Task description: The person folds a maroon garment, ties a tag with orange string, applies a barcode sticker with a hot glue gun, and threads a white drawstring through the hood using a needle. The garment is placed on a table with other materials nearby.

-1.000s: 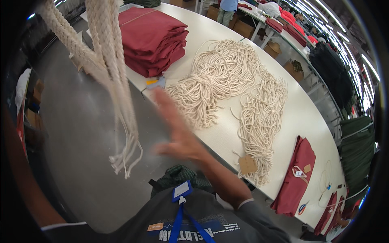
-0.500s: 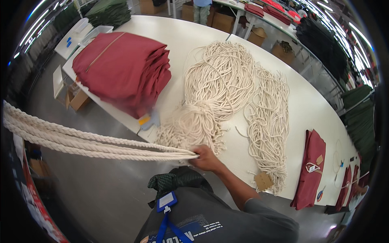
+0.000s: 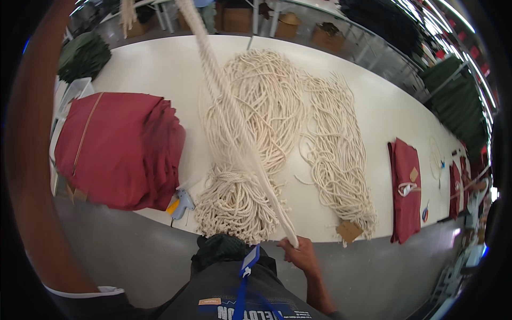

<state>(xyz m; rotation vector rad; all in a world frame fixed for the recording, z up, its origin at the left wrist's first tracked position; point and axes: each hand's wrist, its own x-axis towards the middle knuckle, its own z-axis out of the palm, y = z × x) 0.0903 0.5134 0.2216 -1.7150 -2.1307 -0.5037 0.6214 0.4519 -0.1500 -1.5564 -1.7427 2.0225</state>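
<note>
A white table point(image 3: 384, 114) holds a big heap of rope point(image 3: 272, 96) and red cloth point(image 3: 117, 149). Over the heap slants a rope bundle point(image 3: 221, 85) — its low end gripped in the right hand point(image 3: 303, 255). The left hand is out of sight — I can't tell its hold.

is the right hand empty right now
No, the right hand is closed around the end of some pale cords.

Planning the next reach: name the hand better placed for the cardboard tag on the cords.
Probably the right hand, near the cardboard tag though gripping braided rope; the left hand is out of view, forearm far left.
</note>
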